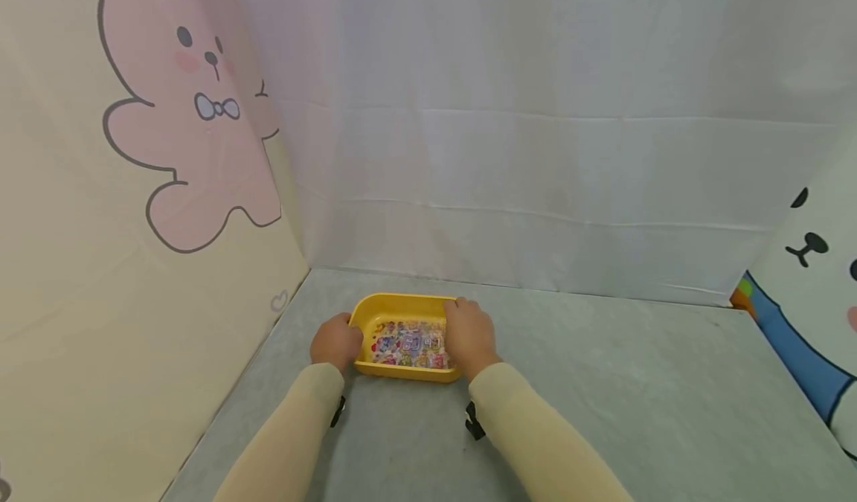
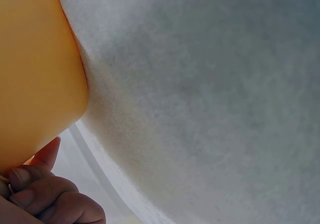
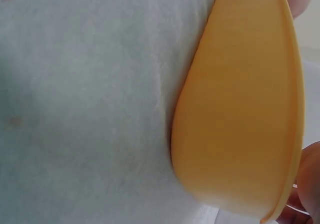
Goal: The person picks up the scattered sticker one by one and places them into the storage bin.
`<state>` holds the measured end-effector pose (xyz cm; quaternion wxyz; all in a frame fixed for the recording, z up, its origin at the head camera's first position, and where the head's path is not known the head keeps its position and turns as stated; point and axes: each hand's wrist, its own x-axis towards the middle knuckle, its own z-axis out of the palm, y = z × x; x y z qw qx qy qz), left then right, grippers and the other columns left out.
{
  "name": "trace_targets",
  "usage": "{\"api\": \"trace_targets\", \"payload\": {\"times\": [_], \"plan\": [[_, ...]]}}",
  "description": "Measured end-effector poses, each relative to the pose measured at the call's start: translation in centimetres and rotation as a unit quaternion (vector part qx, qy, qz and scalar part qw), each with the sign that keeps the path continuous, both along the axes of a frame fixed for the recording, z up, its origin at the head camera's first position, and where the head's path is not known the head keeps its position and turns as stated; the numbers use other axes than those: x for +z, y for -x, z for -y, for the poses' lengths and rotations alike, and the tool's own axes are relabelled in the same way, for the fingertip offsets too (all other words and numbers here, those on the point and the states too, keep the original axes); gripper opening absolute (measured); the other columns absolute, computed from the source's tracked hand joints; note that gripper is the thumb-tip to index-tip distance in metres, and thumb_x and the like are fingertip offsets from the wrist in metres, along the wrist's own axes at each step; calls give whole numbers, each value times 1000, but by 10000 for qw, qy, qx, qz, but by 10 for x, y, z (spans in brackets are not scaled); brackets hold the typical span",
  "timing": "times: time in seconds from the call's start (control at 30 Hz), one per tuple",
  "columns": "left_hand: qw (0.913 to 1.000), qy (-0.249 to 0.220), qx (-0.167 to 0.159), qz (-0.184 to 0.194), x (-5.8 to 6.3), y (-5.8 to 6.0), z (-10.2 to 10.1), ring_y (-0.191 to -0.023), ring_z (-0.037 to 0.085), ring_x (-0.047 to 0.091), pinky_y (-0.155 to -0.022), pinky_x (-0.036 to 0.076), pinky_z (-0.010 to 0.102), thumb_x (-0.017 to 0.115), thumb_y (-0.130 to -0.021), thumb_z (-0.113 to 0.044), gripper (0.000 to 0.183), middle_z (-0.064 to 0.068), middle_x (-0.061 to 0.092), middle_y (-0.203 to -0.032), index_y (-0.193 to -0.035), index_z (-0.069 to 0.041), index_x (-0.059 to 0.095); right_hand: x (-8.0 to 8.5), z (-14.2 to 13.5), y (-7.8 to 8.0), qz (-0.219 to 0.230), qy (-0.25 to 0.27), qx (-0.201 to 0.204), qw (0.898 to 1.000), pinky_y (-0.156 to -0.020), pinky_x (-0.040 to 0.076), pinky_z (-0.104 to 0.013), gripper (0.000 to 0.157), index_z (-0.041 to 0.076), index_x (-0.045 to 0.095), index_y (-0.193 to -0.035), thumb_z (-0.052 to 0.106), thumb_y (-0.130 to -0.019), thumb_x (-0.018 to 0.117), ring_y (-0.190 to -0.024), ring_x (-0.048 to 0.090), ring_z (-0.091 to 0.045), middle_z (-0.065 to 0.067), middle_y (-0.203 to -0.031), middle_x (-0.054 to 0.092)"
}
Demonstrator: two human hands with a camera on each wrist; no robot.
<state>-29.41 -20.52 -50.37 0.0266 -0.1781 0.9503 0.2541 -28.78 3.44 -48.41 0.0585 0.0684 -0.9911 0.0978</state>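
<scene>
A shallow yellow plastic tray [image 1: 405, 373] with rounded corners sits on the grey tabletop, left of the middle in the head view. Its inside bottom bears a colourful pattern of small printed figures [image 1: 410, 343]; whether these are loose pieces or a print I cannot tell. My left hand [image 1: 337, 342] grips the tray's left end, its curled fingers under the rim in the left wrist view. At the opposite end my right hand [image 1: 470, 336] holds the rim, thumb side inward. The right wrist view shows the tray's outer wall [image 3: 240, 109] down against the cloth, with the right fingers mostly out of frame.
A grey cloth-like surface [image 1: 636, 383] covers the table, stretching far to the right. White sheeting [image 1: 535, 152] hangs behind it. A cream panel with a pink bear [image 1: 207, 137] borders the left, and a panel with a white bear [image 1: 817, 301] the right.
</scene>
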Motion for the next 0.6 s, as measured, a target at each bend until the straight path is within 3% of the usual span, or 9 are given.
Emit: {"api": "trace_targets", "payload": {"times": [0.17, 0.27, 0.47, 0.6], "plan": [[10000, 29, -21, -48, 4, 0, -1, -95, 29, 55, -89, 42, 51, 45, -90, -20, 46, 17, 59, -120, -132, -2, 51, 4, -5, -4, 47, 69, -99, 9999, -89, 45, -42, 38, 13, 57, -123, 17, -87, 64, -105, 52, -23, -4, -116, 56], [9999, 88, -54, -19, 6, -1, 0, -93, 29, 55, -88, 42, 52, 45, -90, -20, 46, 17, 59, -119, -131, -2, 51, 8, -7, -9, 74, 275, -70, 9996, -89, 45, -42, 38, 12, 57, -124, 18, -87, 62, -105, 52, -22, -4, -115, 57], [9996, 201, -156, 82, 5, 0, 2, -90, 29, 55, -85, 43, 53, 46, -89, -21, 45, 16, 61, -116, -130, -3, 53, 9, -17, -21, -307, 735, 82, 9968, -89, 44, -41, 35, 10, 61, -117, 25, -86, 61, -96, 54, -21, -3, -104, 59], [9990, 281, -282, 188, 3, 1, 5, -89, 28, 56, -83, 44, 51, 44, -92, -27, 46, 16, 61, -116, -130, -3, 52, 12, -28, -30, -251, 1095, 143, 9936, -91, 43, -42, 38, 10, 63, -116, 30, -84, 63, -97, 54, -22, -4, -105, 59]]}}
